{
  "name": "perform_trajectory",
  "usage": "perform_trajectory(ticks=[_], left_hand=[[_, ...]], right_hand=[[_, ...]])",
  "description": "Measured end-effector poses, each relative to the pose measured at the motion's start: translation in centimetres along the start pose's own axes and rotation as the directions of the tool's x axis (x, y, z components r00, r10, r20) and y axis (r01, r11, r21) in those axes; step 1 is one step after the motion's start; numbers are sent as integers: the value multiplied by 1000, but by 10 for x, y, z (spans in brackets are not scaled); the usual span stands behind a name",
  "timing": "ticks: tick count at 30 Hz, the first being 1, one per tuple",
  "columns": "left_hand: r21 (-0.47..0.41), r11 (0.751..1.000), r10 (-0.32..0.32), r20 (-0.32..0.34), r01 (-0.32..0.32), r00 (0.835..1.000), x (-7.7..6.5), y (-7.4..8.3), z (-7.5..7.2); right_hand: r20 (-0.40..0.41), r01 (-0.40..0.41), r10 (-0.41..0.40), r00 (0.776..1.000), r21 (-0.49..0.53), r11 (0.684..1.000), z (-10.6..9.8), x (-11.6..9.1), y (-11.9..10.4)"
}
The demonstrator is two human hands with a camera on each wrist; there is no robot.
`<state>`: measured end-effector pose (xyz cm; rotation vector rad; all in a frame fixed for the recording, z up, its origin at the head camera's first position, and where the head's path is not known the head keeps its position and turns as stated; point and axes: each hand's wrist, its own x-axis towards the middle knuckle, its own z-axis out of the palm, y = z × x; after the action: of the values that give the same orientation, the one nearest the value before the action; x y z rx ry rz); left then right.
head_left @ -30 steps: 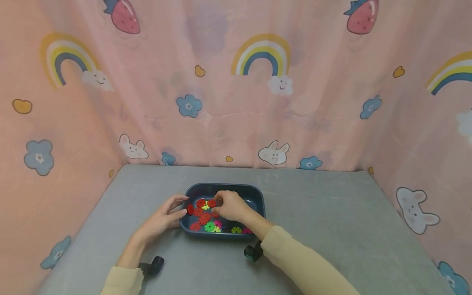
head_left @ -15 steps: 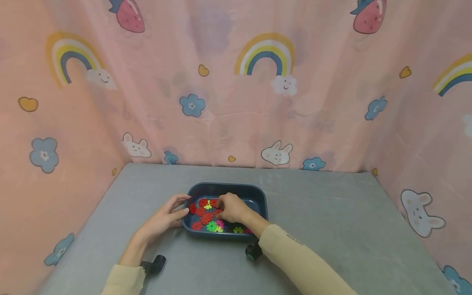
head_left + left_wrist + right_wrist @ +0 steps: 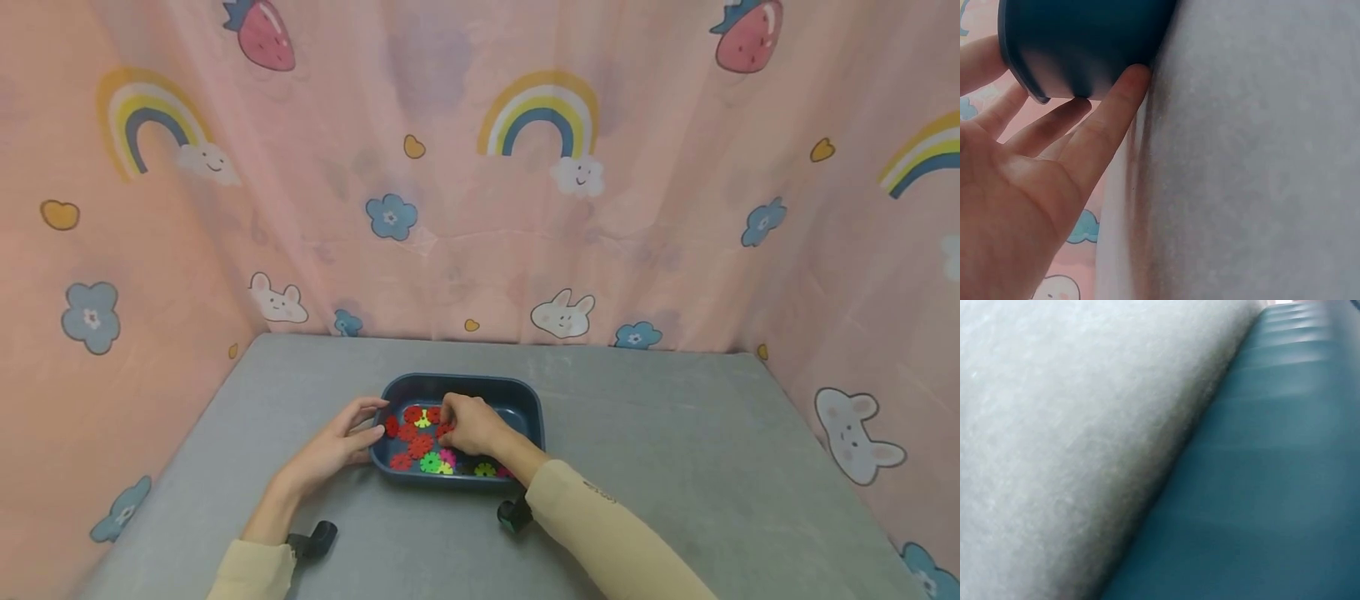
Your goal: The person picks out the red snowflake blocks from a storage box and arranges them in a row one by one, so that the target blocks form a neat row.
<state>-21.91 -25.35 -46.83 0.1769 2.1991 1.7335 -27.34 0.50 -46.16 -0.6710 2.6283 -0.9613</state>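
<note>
A dark blue plastic bin (image 3: 517, 390) stands on the grey table, holding several red snowflake discs (image 3: 420, 446) and a few in green, yellow and pink. My left hand (image 3: 341, 437) is at the bin's left end, fingers nearly straight, fingertips at its rim and outer wall. The left wrist view has these fingers (image 3: 1100, 128) touching the outside of the bin (image 3: 1085, 44). My right hand (image 3: 476, 425) reaches inside with curled fingers, pinching a red snowflake disc (image 3: 445, 430) between thumb and index finger. The right wrist view catches only the bin's outer side (image 3: 1260, 462).
Around the bin lies the grey tabletop (image 3: 675, 442). A pink patterned curtain (image 3: 450, 275) hangs behind the table and along both sides. Dark wrist cameras (image 3: 315, 540) sit on both wrists, the right one close to the bin's near side.
The whole head view shifts slightly, moving the bin a little to the right in it. The right fingers move slightly at the red disc; the left hand keeps its place at the bin.
</note>
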Motion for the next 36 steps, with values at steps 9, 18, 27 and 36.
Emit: perform_trajectory(ticks=[9,18,27,36], left_hand=[[-4,1000,-16,-18,16,1000,1,-1,2],[-5,1000,-13,-30,12,999,0,-2,4],[-7,999,-33,-57,33,998,3,-3,6],[-9,999,-46,-60,45,997,2,-2,6]], right_hand=[[-38,27,-23,999,117,993,-12,-17,-7],[-106,77,-57,993,200,977,-38,-50,-8],[-190,89,-29,981,315,945,-65,-76,3],[-293,72,10,956,267,961,-96,-96,27]])
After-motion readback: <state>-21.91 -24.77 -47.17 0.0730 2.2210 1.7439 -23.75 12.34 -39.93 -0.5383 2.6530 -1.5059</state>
